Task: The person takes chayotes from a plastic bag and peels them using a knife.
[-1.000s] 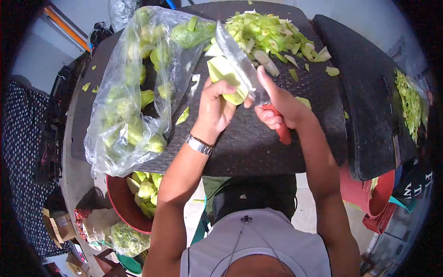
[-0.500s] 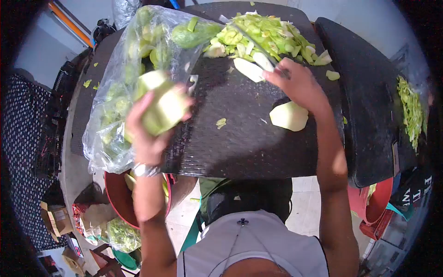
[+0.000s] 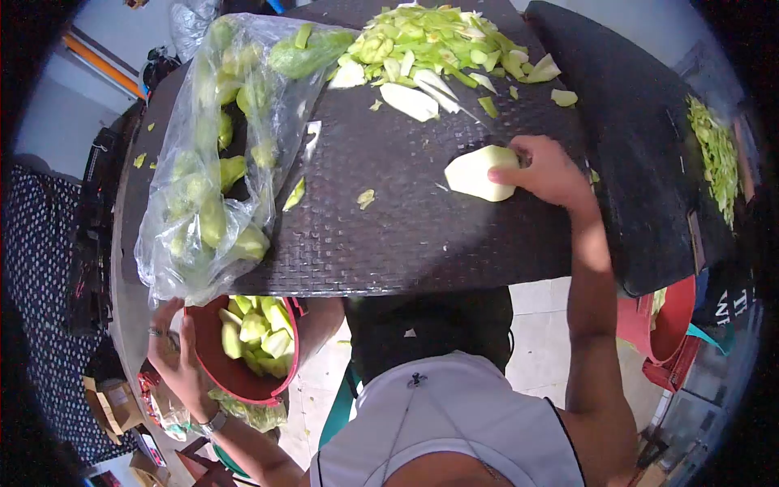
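My right hand (image 3: 552,172) is closed on a peeled pale-green fruit (image 3: 480,173) with flat-cut faces, its thumb on the near side; the fruit rests on the dark woven tabletop (image 3: 365,252). My left hand (image 3: 180,357) is open at the left side of a red bucket (image 3: 294,357), fingers and thumb apart, with nothing seen in it. Several peeled pieces (image 3: 253,327) lie inside the bucket. Past my right hand, a thin knife blade (image 3: 469,112) lies by pale cut slices (image 3: 410,101), its handle hard to make out.
A clear plastic bag (image 3: 191,195) of unpeeled green fruit covers the table's left side. A heap of green peelings (image 3: 438,40) sits at the back. On the right stand a second dark table (image 3: 641,162) with shreds (image 3: 714,162) and another red bucket (image 3: 677,325) below.
My left hand has gone from above the bag down to the red bucket, without the peeled fruit it held. My right hand has left the knife and taken hold of the fruit on the table.
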{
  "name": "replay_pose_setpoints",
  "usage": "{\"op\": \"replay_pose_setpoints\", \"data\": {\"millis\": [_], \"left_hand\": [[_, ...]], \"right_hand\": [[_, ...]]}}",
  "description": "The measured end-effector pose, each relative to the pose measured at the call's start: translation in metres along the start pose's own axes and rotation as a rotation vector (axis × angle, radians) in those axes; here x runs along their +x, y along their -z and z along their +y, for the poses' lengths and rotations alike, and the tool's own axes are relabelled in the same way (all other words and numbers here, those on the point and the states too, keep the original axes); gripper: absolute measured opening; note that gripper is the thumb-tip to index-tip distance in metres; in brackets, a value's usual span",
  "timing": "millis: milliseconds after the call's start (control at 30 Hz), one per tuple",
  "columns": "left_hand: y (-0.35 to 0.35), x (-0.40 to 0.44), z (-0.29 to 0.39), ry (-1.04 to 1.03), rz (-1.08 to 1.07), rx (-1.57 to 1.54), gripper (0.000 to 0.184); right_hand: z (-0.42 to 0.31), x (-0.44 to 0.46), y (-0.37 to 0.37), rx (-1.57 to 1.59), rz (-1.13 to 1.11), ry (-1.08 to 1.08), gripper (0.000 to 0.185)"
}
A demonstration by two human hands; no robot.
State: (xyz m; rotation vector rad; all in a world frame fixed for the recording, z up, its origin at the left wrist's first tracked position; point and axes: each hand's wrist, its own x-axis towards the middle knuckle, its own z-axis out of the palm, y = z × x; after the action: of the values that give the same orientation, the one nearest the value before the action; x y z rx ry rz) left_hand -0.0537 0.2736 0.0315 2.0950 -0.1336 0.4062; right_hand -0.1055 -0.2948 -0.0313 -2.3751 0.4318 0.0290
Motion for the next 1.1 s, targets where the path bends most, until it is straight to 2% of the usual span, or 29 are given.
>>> {"op": "replay_pose_setpoints", "data": {"millis": [33, 67, 100, 133, 167, 200, 267, 300, 367, 467, 500, 600, 633, 733, 767, 867, 900, 1000, 1100], "left_hand": [[-0.021, 0.005, 0.037, -0.129, -0.104, 0.121, 0.029], [-0.047, 0.003, 0.065, -0.043, -0.177, -0.03, 0.023], [-0.068, 0.008, 0.059, -0.111, -0.266, -0.093, 0.023], [-0.101, 0.015, 0.075, -0.396, -0.417, -0.013, 0.025], [-0.138, 0.02, 0.091, -0.395, -0.642, -0.08, 0.03], [-0.178, 0.018, 0.101, -0.383, -0.742, -0.083, 0.037], [-0.252, 0.015, 0.1, -0.474, -0.887, -0.028, 0.055], [-0.29, 0.01, 0.088, -0.532, -0.876, -0.079, 0.064], [-0.331, 0.005, 0.097, -0.633, -0.87, -0.03, 0.063], [-0.359, 0.007, 0.104, -0.532, -1.06, -0.102, 0.062], [-0.356, 0.007, 0.108, -0.557, -1.009, -0.114, 0.048], [-0.36, 0.013, 0.11, 0.052, -1.226, -0.852, 0.03], [-0.357, 0.019, 0.111, 0.079, -1.228, -0.882, 0.024], [-0.348, 0.038, 0.117, 0.085, -1.132, -0.736, 0.03], [-0.351, 0.039, 0.106, 0.072, -1.075, -0.762, 0.033], [-0.342, 0.037, 0.11, 0.128, -0.912, -0.721, 0.028], [-0.338, 0.038, 0.114, 0.096, -0.931, -0.646, 0.031], [-0.346, 0.04, 0.097, -0.015, -0.844, -0.546, 0.032], [-0.342, 0.053, 0.096, -0.249, -0.855, -0.352, 0.03]], "right_hand": [[-0.003, -0.001, -0.002, 0.006, 0.037, 0.026, 0.051], [-0.007, -0.003, -0.005, 0.015, 0.069, 0.052, 0.05], [-0.011, -0.004, -0.008, 0.024, 0.101, 0.079, 0.048], [-0.014, -0.002, -0.01, 0.007, 0.085, 0.089, 0.047], [-0.018, -0.001, -0.012, -0.008, 0.066, 0.095, 0.046], [-0.02, 0.0, -0.014, -0.024, 0.049, 0.102, 0.046], [-0.019, 0.001, -0.018, 0.05, 0.061, 0.121, 0.042], [-0.021, 0.0, -0.017, 0.056, 0.061, 0.127, 0.041], [-0.022, -0.003, -0.018, 0.087, 0.062, 0.153, 0.041], [-0.023, -0.007, -0.017, 0.162, 0.081, 0.225, 0.043], [-0.024, -0.008, -0.017, 0.193, 0.087, 0.252, 0.045], [-0.048, -0.003, -0.01, 0.177, 0.206, 0.23, 0.049], [-0.057, 0.0, -0.007, 0.153, 0.261, 0.206, 0.051], [-0.072, 0.001, -0.007, -0.057, 0.317, 0.271, 0.059], [-0.074, 0.001, -0.009, -0.126, 0.288, 0.32, 0.068], [-0.079, 0.008, -0.017, -0.282, 0.239, 0.338, 0.077], [-0.076, 0.012, -0.02, -0.316, 0.247, 0.344, 0.079], [-0.074, 0.018, -0.025, -0.34, 0.277, 0.41, 0.063], [-0.082, 0.018, -0.025, -0.31, 0.24, 0.411, 0.063]]}}
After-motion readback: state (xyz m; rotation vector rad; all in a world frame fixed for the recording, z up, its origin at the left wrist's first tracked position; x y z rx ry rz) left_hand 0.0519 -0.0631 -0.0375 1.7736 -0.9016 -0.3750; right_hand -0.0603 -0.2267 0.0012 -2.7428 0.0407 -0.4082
